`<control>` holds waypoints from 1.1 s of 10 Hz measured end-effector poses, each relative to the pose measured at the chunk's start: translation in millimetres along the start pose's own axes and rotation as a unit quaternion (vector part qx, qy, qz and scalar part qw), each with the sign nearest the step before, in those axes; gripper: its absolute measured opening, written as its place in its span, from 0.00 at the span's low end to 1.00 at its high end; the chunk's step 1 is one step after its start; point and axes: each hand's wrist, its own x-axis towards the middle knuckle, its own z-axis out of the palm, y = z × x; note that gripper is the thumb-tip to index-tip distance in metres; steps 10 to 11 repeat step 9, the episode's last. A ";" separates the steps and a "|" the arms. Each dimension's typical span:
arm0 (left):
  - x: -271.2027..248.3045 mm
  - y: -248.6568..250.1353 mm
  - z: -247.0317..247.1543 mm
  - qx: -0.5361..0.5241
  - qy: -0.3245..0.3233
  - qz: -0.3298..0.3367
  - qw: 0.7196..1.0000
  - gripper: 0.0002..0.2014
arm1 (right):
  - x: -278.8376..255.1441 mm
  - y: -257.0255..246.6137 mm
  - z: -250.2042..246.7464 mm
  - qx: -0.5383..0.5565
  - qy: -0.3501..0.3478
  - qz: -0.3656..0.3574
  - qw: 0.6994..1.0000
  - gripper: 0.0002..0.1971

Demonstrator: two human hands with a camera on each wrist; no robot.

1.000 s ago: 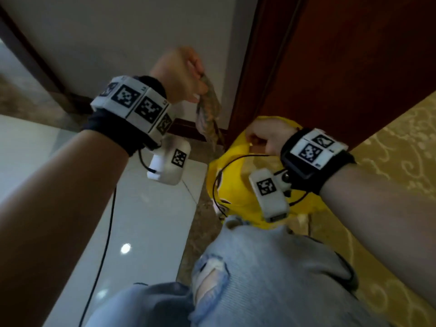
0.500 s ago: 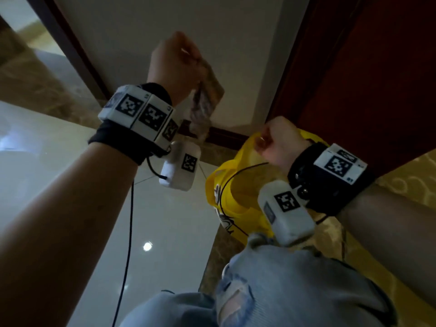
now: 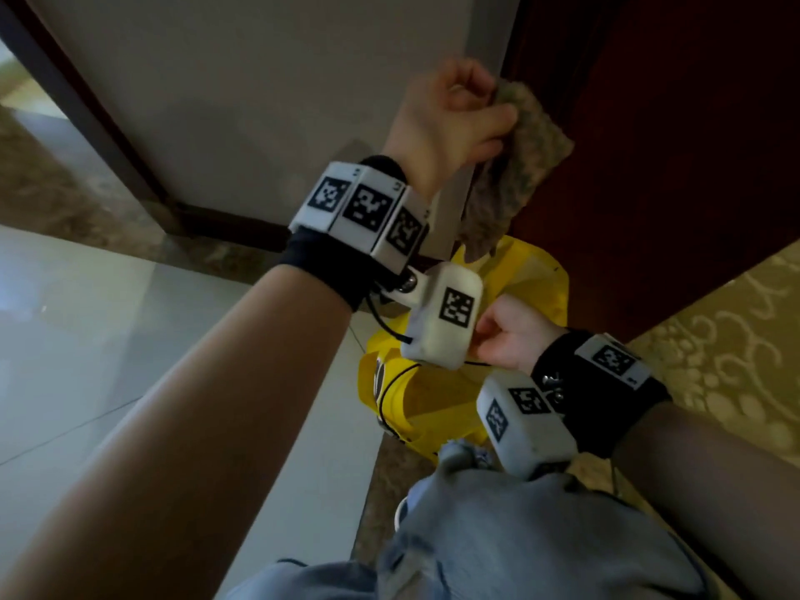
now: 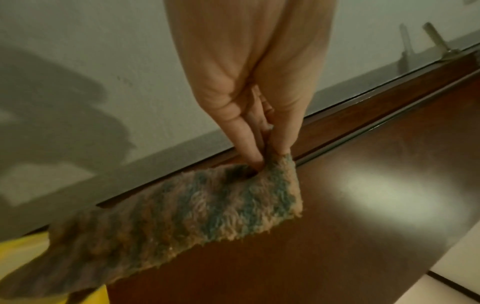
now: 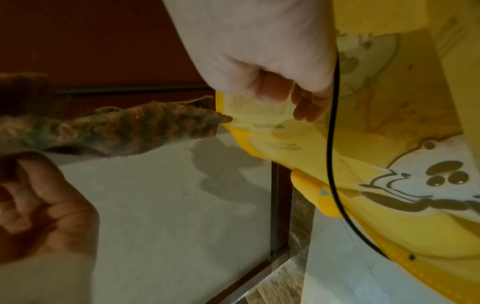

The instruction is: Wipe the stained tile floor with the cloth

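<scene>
A fuzzy brown and blue-green striped cloth (image 3: 515, 166) hangs in the air in front of the dark red door. My left hand (image 3: 459, 114) pinches its top edge between thumb and fingers; the pinch shows close up in the left wrist view, left hand (image 4: 262, 156) on cloth (image 4: 197, 207). The cloth's lower tip (image 5: 130, 125) dangles just above the mouth of a yellow plastic bag (image 3: 437, 396). My right hand (image 3: 506, 335) grips the bag's rim (image 5: 257, 115) and holds it up. The pale glossy tile floor (image 3: 108, 339) lies to the left below.
A white wall (image 3: 259, 101) with a dark baseboard stands ahead, and the red wooden door (image 3: 671, 145) is at the right. A brown marble border strip (image 3: 389, 491) runs beside the tiles. Patterned gold flooring (image 3: 736, 361) lies right. My knee in torn jeans (image 3: 519, 534) is below.
My left hand has carried the cloth higher and to the right, until it hangs over the bag. My right hand still holds the bag's rim, now lower in view.
</scene>
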 end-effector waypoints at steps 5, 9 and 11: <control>-3.3 -55.6 -17.7 0.344 -0.159 -0.285 0.881 0.10 | -6.1 3.6 -15.5 -0.042 0.029 -0.014 0.999 0.20; 4.7 -21.5 -70.1 0.173 0.021 -0.300 0.938 0.08 | -40.1 -20.3 51.8 0.031 -0.104 -0.048 0.993 0.12; 4.7 -21.5 -70.1 0.173 0.021 -0.300 0.938 0.08 | -40.1 -20.3 51.8 0.031 -0.104 -0.048 0.993 0.12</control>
